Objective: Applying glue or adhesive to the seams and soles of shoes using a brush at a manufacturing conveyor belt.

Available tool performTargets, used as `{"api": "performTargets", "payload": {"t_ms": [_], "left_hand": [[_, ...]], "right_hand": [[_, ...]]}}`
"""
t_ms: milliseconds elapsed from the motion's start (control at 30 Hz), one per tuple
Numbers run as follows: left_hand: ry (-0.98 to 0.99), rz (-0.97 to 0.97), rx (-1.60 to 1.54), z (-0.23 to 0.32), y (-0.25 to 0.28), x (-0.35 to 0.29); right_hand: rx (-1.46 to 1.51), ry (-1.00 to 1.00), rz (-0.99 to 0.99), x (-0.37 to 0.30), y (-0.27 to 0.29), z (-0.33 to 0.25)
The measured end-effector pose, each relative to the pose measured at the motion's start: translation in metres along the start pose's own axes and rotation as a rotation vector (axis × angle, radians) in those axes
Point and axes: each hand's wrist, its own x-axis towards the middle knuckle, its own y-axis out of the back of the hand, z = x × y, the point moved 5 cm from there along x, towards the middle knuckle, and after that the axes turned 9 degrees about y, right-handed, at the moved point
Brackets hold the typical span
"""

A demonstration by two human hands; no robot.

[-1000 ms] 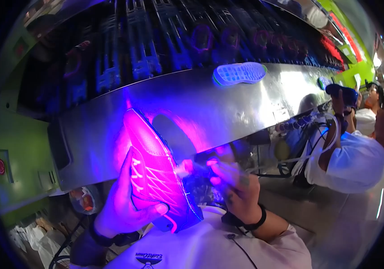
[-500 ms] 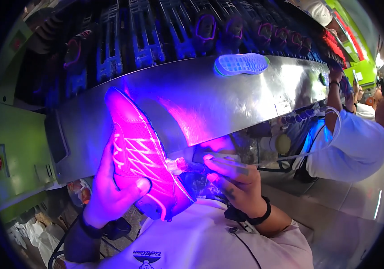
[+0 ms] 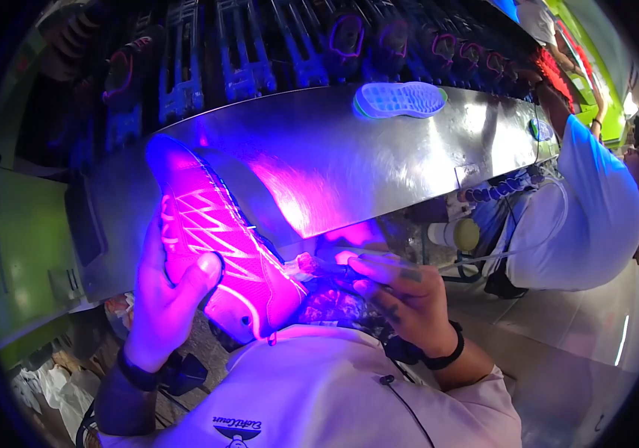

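Observation:
A shoe upper, lit bright pink and violet, is held on its side with its toe pointing up and left. My left hand is closed round it, the thumb pressed on its near side. My right hand is pinched on a small brush with a dark handle and a pale tip. That tip meets the bottom edge of the upper near the heel. Whatever lies inside the right palm is hidden. Beyond the hands, a pale shoe sole lies on the metal table.
A rack with several shoe uppers runs along the far side. A co-worker in a white shirt sits at the right, close to a pale tub. Green machine panels stand at the left.
The upper and my left hand have shifted left and slightly up. The brush tip stays near the upper's lower edge, close to the heel. The co-worker's arm has moved.

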Motion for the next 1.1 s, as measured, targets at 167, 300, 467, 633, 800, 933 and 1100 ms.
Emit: {"api": "performTargets", "payload": {"t_ms": [167,300,467,633,800,933,1100], "left_hand": [[0.034,0.029,-0.161,-0.008,-0.003,0.003],[0.079,-0.020,-0.460,0.002,-0.016,0.005],[0.147,-0.100,-0.629,0.002,-0.023,-0.001],[0.276,-0.214,-0.821,0.022,-0.039,-0.015],[0.356,-0.342,-1.012,0.023,-0.048,-0.023],[0.458,-0.474,-1.235,0.031,-0.057,-0.032],[0.552,-0.652,-1.344,0.022,-0.065,-0.048]], "right_hand": [[-0.102,0.066,0.012,0.002,0.008,-0.013],[-0.062,0.109,0.068,0.007,0.014,-0.022],[-0.257,0.443,0.121,0.023,0.026,-0.046],[-0.317,0.594,0.112,0.038,0.038,-0.066],[-0.330,0.691,0.128,0.044,0.047,-0.072],[-0.307,0.754,0.140,0.049,0.054,-0.081],[-0.279,0.780,0.125,0.057,0.064,-0.086]]}}
